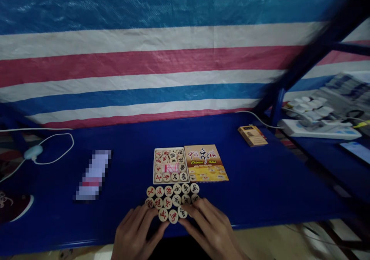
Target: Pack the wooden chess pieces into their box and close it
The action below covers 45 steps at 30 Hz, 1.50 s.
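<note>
Round wooden Chinese chess pieces [167, 203], marked in red and black, lie in three rows on the blue table near its front edge. At the left end of the nearer rows, my left hand [137, 229] curls around the pieces, thumb at the front row. My right hand [206, 225] closes on the right end, its fingers covering some pieces. Just behind the rows sits an open square white box [154, 166] with more pieces around its inner edge and a pink-patterned item in the middle. Its printed "Chinese chess" lid [206, 163] lies against the right side.
A blurred-out flat phone-like item [94, 175] lies to the left, near a white cable with a pale blue switch [33, 152]. A small tan carton [253, 135] sits back right. A white power strip [319, 130] and blue frame bars stand beyond. A striped sheet [144, 63] hangs behind.
</note>
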### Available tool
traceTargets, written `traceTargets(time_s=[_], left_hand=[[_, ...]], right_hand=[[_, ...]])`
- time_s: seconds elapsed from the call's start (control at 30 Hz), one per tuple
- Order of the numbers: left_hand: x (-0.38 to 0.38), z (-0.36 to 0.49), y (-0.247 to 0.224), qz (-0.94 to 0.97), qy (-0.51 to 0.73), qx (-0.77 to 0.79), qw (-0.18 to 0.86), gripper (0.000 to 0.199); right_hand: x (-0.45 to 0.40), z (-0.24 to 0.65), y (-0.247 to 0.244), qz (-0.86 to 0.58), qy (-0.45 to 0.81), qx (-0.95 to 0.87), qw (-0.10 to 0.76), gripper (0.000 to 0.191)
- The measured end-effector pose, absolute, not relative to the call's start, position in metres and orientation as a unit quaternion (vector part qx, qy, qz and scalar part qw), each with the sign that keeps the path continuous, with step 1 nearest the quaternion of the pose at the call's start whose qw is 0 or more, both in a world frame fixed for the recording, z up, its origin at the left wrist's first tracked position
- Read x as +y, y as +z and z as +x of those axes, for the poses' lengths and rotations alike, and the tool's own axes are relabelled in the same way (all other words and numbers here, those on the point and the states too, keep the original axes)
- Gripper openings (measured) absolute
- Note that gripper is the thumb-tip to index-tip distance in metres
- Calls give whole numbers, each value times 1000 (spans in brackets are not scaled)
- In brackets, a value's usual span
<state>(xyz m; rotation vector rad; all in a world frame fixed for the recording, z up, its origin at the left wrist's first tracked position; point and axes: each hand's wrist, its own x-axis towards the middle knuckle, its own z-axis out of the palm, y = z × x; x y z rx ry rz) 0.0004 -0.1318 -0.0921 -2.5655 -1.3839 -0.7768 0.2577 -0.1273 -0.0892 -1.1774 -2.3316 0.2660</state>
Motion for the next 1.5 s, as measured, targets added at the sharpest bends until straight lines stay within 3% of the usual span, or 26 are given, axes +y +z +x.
traceTargets(time_s=[0.27, 0.37, 0.5, 0.77, 0.97, 1.17, 1.33, 1.5], left_hand=[[-124, -5, -78, -775, -362, -518, -17, 9], [-98, -8, -69, -718, -384, -579, -35, 22], [-63, -3, -72, -687, -352, -629, -92, 40], [-50, 3, -88, -677, -358, -616, -184, 35], [-49, 1, -83, -663, -373, -619, -195, 33], [-35, 4, -62, -669, -369, -623, -169, 28], [-15, 21, -45, -725, -232, -640, -101, 29], [-11, 26, -51, -729, -213, -644, -90, 20]], right_hand=[[-121, 269, -85, -451, 101, -828, 317, 27], [-97, 279, -76, -492, 32, -790, 365, 32], [-58, 285, -71, -544, -25, -779, 310, 50], [-38, 282, -85, -528, -1, -811, 252, 51], [-38, 282, -82, -523, -6, -811, 263, 48], [-26, 272, -59, -505, -29, -796, 332, 40], [1, 242, -41, -466, -26, -848, 252, 29], [14, 225, -50, -467, -23, -860, 204, 21]])
